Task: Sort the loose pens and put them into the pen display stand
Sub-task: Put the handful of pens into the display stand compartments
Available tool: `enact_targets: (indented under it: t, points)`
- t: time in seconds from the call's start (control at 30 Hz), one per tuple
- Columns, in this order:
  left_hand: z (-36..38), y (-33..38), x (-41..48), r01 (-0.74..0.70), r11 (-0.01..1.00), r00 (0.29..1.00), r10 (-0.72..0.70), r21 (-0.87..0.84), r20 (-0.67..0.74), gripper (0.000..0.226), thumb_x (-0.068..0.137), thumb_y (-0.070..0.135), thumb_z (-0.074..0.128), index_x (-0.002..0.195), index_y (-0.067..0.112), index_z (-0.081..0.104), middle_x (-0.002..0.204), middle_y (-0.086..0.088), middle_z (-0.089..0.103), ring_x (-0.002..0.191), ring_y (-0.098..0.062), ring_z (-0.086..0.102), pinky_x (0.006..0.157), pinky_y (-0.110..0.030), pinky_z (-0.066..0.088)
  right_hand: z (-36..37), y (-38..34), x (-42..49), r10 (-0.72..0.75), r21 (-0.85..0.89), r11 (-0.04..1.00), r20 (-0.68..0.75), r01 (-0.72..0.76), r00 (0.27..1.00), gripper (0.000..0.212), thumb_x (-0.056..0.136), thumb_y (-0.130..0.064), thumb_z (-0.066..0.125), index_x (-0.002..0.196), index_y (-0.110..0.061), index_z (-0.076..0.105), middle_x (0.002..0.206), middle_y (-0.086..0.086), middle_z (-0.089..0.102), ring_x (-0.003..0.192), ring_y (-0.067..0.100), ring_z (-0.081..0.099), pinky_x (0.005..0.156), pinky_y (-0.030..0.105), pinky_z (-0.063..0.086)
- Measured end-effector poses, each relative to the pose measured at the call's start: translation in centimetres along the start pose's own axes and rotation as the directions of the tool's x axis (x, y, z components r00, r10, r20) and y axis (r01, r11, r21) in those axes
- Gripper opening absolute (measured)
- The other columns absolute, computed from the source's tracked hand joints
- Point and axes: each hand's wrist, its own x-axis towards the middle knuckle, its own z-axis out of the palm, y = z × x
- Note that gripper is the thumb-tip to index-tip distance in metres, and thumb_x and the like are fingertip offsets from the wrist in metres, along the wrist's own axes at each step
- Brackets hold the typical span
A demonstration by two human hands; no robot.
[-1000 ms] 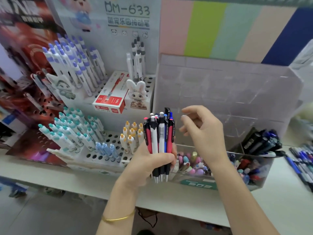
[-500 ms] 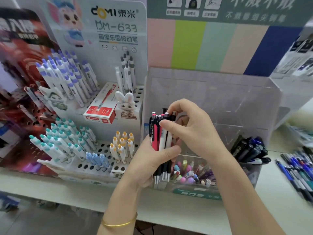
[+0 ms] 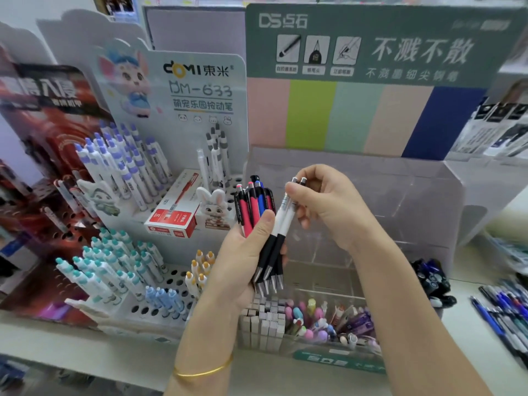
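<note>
Pen bundle [image 3: 253,207], red, blue and black, stands upright, gripped in my left hand [image 3: 240,258]. My right hand [image 3: 328,207] pinches two white pens [image 3: 286,215] by the tops. Clear display stand [image 3: 414,201] shows few pens; loose pens [image 3: 505,318] lie on the counter [image 3: 468,347]. Early stage, I judge.

"DOMI 東米", "DM-633" and "萌宠乐园按动笔" on white backboard [image 3: 197,90]. "DS 点石" and large "不溅不散" on green header board [image 3: 414,24]. "入侵" legible on red display card [image 3: 43,90], rest blurred. Print on red box [image 3: 171,218] and pens [image 3: 251,207] too small to read.
</note>
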Motion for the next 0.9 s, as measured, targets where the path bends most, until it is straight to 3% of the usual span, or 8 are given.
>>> enact_targets:
  t: [0.17,0.33,0.43,0.53,0.6,0.77,0.83,0.9]
  points:
    - [-0.5,1.5,1.1,-0.001,0.999,0.999,0.0,-0.045,-0.035,0.028,0.089,0.018,0.063,0.107,0.0,0.051,0.066,-0.006,0.056,0.053,-0.016,0.056,0.048,-0.026,0.051,-1.5,-2.5,3.8,-0.126,0.104,0.983,-0.228,0.153,0.965,0.013,0.09,-0.001,0.059,0.086,-0.007,0.049,0.059,0.005,0.053,0.039,0.009,0.046,0.037,0.021,0.037]
    - [-0.1,2.4,1.8,-0.015,0.999,1.0,0.015,-0.039,-0.001,0.02,0.089,0.006,0.06,0.106,0.0,0.05,0.066,-0.003,0.059,0.054,-0.014,0.058,0.052,-0.026,0.052,-1.1,-4.8,6.9,-0.404,-0.084,0.91,-0.41,0.406,0.818,0.017,0.092,-0.009,0.06,0.087,-0.017,0.046,0.074,0.004,0.053,0.051,0.011,0.051,0.045,0.025,0.043]
    - [0.2,2.7,1.7,-0.014,1.0,0.999,0.014,0.016,0.033,0.017,0.088,0.003,0.061,0.103,0.002,0.052,0.066,-0.003,0.061,0.057,-0.014,0.06,0.054,-0.026,0.053,-0.2,-4.9,8.4,-0.568,-0.302,0.821,-0.342,0.485,0.749,0.017,0.088,-0.016,0.062,0.09,-0.02,0.045,0.078,-0.007,0.051,0.064,0.018,0.053,0.059,0.03,0.046]
    - [0.3,2.8,1.4,-0.027,0.997,0.997,0.021,0.075,0.071,0.019,0.087,0.001,0.062,0.103,0.004,0.052,0.068,-0.004,0.061,0.061,-0.015,0.06,0.059,-0.027,0.053,0.8,-4.1,9.1,-0.544,-0.528,0.737,-0.093,0.422,0.834,0.017,0.088,-0.01,0.064,0.096,-0.009,0.049,0.083,-0.006,0.052,0.075,0.014,0.052,0.068,0.014,0.039]
    - [0.2,2.5,1.3,-0.049,0.993,0.995,0.039,0.11,0.09,0.029,0.084,0.002,0.066,0.109,0.003,0.052,0.073,-0.004,0.061,0.066,-0.015,0.061,0.065,-0.027,0.053,1.5,-3.2,9.2,-0.438,-0.602,0.711,0.025,0.363,0.899,0.021,0.088,-0.01,0.066,0.102,-0.004,0.051,0.088,0.0,0.055,0.082,0.018,0.052,0.07,0.019,0.038]
    - [0.1,2.4,0.9,-0.141,0.97,0.986,0.118,0.199,0.122,0.032,0.079,0.011,0.072,0.104,0.002,0.055,0.078,-0.006,0.057,0.072,-0.016,0.06,0.071,-0.023,0.052,1.6,-2.2,8.8,-0.283,-0.631,0.721,0.11,0.287,0.953,0.037,0.085,-0.011,0.07,0.118,-0.005,0.053,0.103,0.006,0.062,0.085,0.013,0.049,0.079,0.021,0.04]
    - [0.4,2.7,0.5,-0.186,0.946,0.981,0.164,0.267,0.103,0.022,0.085,0.006,0.07,0.102,0.014,0.059,0.077,-0.007,0.057,0.072,-0.016,0.06,0.068,-0.024,0.054,1.0,-2.8,7.6,-0.374,-0.634,0.701,0.065,0.327,0.925,0.039,0.086,-0.012,0.069,0.121,-0.009,0.055,0.102,0.004,0.063,0.081,0.013,0.052,0.081,0.028,0.048]
    - [0.8,2.9,0.5,-0.257,0.889,0.966,0.246,0.38,0.079,0.036,0.087,0.005,0.067,0.099,0.038,0.061,0.084,-0.009,0.061,0.076,-0.02,0.061,0.073,-0.029,0.056,0.2,-4.1,6.0,-0.434,-0.525,0.769,-0.012,0.363,0.901,0.023,0.087,-0.01,0.067,0.11,-0.014,0.062,0.086,0.0,0.063,0.069,0.014,0.057,0.066,0.026,0.051]
